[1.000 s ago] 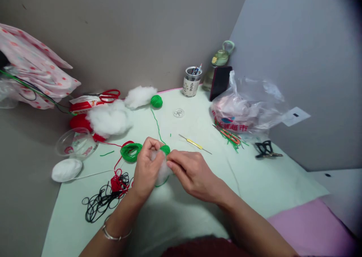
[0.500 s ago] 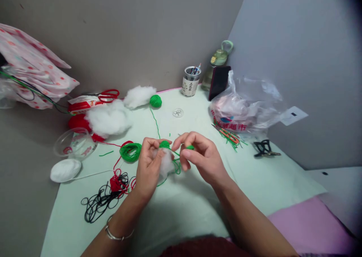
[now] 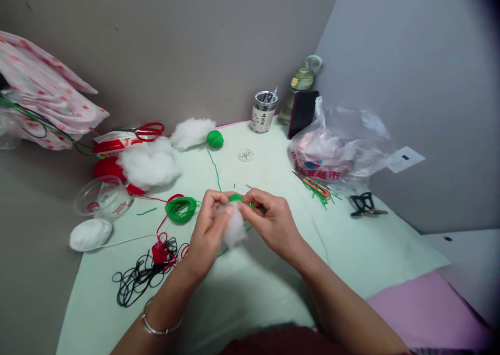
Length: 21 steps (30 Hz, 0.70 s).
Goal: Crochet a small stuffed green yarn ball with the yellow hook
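My left hand (image 3: 209, 227) is closed on a small green crocheted piece (image 3: 235, 198), held above the table. A tuft of white stuffing (image 3: 233, 229) puffs out below it, under my left thumb. My right hand (image 3: 271, 220) meets the piece from the other side, thumb and forefinger pinched at its edge. Green yarn (image 3: 258, 207) shows between the right fingers; whether a tool is also in them is hidden. Left of my hands lies a coil of green yarn (image 3: 180, 210). A strand runs back from my hands to a green yarn ball (image 3: 214, 139).
Black yarn (image 3: 136, 281) lies tangled with red at left, near a white yarn ball (image 3: 90, 235) and clear bowl (image 3: 103, 198). Stuffing (image 3: 150, 162) and red scissors (image 3: 150, 131) are behind. At right are orange-handled scissors (image 3: 318, 188), a plastic bag (image 3: 332, 151) and a black clip (image 3: 365, 205).
My right hand has moved left and its fingers now press against the green piece, where a gap was before. My left hand and the piece have shifted slightly right.
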Each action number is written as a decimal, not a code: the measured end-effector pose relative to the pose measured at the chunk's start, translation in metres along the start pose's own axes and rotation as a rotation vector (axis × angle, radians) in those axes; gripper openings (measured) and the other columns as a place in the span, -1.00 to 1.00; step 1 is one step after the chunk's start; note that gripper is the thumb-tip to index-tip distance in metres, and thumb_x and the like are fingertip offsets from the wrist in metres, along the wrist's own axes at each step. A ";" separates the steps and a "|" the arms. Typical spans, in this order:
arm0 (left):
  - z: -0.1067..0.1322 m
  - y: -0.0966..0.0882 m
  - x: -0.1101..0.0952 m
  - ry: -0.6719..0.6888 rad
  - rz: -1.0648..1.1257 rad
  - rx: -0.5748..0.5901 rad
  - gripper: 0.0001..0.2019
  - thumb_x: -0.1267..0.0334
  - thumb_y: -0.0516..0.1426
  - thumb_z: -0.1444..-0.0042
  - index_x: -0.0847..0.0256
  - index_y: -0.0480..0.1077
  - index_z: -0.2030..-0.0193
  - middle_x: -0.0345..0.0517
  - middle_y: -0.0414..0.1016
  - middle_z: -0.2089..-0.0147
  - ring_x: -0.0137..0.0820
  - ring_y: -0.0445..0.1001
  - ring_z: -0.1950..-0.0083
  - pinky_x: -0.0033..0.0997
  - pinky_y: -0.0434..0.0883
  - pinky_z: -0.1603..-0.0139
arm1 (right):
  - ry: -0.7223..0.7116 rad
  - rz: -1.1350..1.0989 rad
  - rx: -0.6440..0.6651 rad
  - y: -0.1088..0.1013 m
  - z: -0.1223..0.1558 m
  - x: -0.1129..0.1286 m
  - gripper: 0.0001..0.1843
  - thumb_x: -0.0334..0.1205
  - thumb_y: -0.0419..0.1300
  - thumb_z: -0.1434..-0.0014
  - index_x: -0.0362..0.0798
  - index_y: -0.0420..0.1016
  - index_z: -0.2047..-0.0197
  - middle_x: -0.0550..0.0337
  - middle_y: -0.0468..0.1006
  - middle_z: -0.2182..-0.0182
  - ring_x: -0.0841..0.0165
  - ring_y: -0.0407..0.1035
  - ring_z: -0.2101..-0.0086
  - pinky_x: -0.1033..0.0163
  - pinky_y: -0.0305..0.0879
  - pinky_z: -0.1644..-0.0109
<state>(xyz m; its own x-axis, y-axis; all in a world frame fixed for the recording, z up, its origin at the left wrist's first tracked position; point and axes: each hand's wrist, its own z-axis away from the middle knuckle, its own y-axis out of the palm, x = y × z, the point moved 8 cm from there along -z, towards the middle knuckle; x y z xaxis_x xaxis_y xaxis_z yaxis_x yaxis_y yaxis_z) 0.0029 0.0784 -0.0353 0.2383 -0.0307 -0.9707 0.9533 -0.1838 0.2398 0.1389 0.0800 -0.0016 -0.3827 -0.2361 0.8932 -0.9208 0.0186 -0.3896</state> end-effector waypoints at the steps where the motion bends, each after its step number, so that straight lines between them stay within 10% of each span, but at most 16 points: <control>1: 0.000 0.000 0.000 -0.012 0.008 0.010 -0.82 0.12 0.22 -0.33 0.09 0.29 0.13 -0.15 0.54 -0.01 -0.44 0.48 0.20 -0.46 0.39 0.23 | -0.008 0.014 -0.013 -0.002 0.000 0.001 -0.72 -0.31 0.23 -0.25 -0.02 0.29 0.48 0.38 0.24 0.56 0.46 0.12 0.49 0.29 0.01 0.36; 15: -0.006 -0.014 -0.005 0.114 -0.111 -0.198 -0.74 0.44 0.24 -0.09 0.13 0.19 0.34 -0.26 0.48 0.31 -0.46 0.41 0.26 -0.48 0.36 0.16 | -0.242 0.136 0.208 0.020 0.011 0.026 -0.82 -0.41 0.06 -0.32 -0.01 0.32 0.33 0.30 0.33 0.47 0.40 0.19 0.43 0.28 0.08 0.30; 21: -0.006 -0.004 0.004 -0.081 0.096 -0.038 -0.80 0.16 0.26 -0.27 0.13 0.31 0.21 -0.15 0.57 0.09 -0.43 0.49 0.23 -0.48 0.38 0.25 | -0.020 0.109 0.074 0.005 0.001 0.004 -0.79 -0.28 0.14 -0.28 -0.02 0.32 0.42 0.37 0.24 0.55 0.45 0.12 0.49 0.29 0.02 0.36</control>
<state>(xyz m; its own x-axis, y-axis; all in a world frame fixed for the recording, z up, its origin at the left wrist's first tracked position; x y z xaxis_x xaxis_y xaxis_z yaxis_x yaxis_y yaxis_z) 0.0013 0.0847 -0.0398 0.3141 -0.1262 -0.9410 0.9337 -0.1384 0.3303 0.1329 0.0783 -0.0003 -0.4779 -0.2557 0.8404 -0.8655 -0.0266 -0.5003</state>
